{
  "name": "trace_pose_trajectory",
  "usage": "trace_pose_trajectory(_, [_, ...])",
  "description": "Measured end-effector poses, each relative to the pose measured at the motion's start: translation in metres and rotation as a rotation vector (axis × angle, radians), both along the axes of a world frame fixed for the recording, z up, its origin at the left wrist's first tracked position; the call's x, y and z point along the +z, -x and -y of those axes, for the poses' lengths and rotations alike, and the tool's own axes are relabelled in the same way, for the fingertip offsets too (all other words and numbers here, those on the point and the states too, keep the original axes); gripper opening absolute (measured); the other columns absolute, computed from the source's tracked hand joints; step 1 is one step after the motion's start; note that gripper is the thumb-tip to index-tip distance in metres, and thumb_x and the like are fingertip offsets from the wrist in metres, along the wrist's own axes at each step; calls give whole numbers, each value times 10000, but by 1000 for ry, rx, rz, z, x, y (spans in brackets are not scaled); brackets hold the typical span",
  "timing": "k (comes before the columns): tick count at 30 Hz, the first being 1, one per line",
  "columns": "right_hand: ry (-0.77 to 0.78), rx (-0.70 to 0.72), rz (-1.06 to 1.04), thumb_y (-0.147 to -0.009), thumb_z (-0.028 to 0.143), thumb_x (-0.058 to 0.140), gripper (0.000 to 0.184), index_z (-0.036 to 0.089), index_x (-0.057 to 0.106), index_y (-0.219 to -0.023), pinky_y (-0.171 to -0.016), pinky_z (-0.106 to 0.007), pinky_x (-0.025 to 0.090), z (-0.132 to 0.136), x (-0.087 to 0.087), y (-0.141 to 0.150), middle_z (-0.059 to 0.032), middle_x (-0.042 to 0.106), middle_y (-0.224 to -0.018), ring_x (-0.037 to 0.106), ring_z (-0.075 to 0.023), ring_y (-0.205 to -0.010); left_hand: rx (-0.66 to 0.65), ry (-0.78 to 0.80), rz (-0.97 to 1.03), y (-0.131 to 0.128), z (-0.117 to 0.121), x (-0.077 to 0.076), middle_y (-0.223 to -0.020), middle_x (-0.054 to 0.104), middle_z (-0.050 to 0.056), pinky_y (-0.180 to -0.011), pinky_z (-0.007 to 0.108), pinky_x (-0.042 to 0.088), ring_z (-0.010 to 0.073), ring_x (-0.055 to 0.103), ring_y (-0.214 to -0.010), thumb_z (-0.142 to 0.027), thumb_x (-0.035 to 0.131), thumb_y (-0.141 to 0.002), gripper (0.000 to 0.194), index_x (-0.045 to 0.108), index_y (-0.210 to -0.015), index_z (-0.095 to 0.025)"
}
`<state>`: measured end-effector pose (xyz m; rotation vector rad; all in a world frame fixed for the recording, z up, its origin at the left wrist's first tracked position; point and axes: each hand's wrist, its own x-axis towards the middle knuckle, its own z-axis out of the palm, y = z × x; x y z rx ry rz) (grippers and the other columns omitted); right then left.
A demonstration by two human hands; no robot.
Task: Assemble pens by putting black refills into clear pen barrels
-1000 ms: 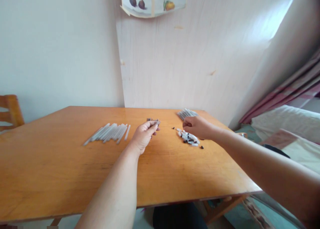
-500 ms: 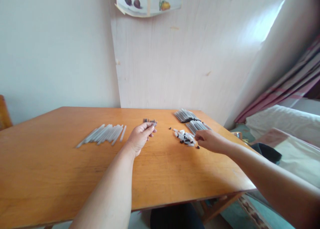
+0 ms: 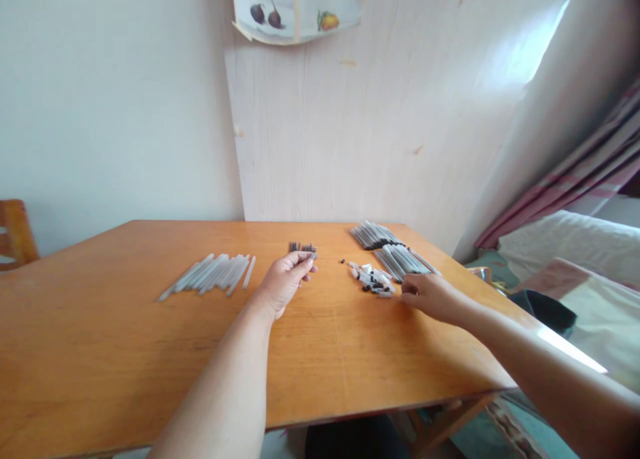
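My left hand point(image 3: 285, 280) hovers over the middle of the wooden table point(image 3: 150, 352), fingers curled round a thin grey stick that pokes out toward a small dark bundle point(image 3: 303, 247). My right hand point(image 3: 430, 294) rests on the table with fingers pinched at the near edge of a heap of small white and black caps point(image 3: 371, 277). What the pinch holds is too small to tell. Behind it lie two bundles of grey sticks point(image 3: 395, 253). A row of pale tubes point(image 3: 210, 273) lies left of my left hand.
A wooden chair point(image 3: 15, 231) stands at the far left. A light wood panel point(image 3: 350, 125) with a fruit poster point(image 3: 297, 9) leans on the wall behind the table. Bedding and a striped curtain point(image 3: 575, 179) fill the right side.
My right hand drew back from the cap heap toward the table's right edge, uncovering the stick bundles. My left hand stayed where it was, still closed.
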<state>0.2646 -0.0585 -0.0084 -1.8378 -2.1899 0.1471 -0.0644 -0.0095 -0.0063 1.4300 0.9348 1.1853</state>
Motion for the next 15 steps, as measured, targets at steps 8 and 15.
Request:
trace_pose_trajectory(8, [31, 73, -632, -753, 309, 592, 134, 192, 569, -813, -482, -226, 392, -8, 33, 60, 9, 594, -620, 528, -119, -537, -37, -31, -42, -8, 8, 4, -844, 679, 66, -581, 232, 360, 119, 524, -668, -370, 649, -785, 316, 676, -1021, -161])
trace_pose_trajectory(15, [81, 173, -918, -769, 261, 598, 124, 200, 591, -876, -569, -227, 473, -25, 45, 119, -5, 644, -714, 594, -118, -621, -71, -39, -106, -11, 11, 4, -819, 680, 62, -604, 247, 380, 135, 543, -685, -401, 658, -790, 333, 696, -1029, -172])
